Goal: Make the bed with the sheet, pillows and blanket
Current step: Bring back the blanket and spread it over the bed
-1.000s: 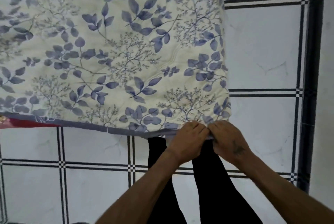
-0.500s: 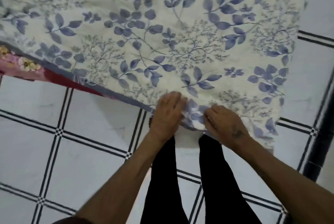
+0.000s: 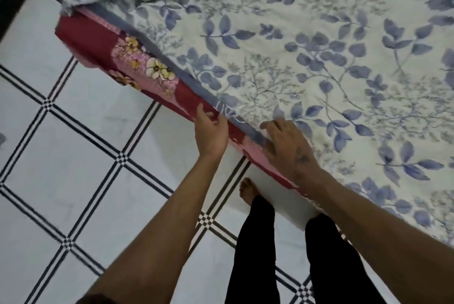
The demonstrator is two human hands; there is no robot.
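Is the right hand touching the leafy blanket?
Touching. The head view shows the right hand lying flat over the blanket edge, fingers spread on its grey border, with no gap visible.

We see the blanket (image 3: 307, 58) lying on the mattress (image 3: 103, 43), which sits on the tiled floor (image 3: 73, 156). Our hands meet the mattress's near edge, the left hand (image 3: 211, 132) left of the right hand (image 3: 287, 149).

A low mattress (image 3: 98, 41) in a dark red cover with yellow flowers lies directly on the white tiled floor (image 3: 81, 146) (crossed by dark double lines). A cream blanket (image 3: 282, 53) with blue leaves is spread over the mattress top, reaching its near edge.
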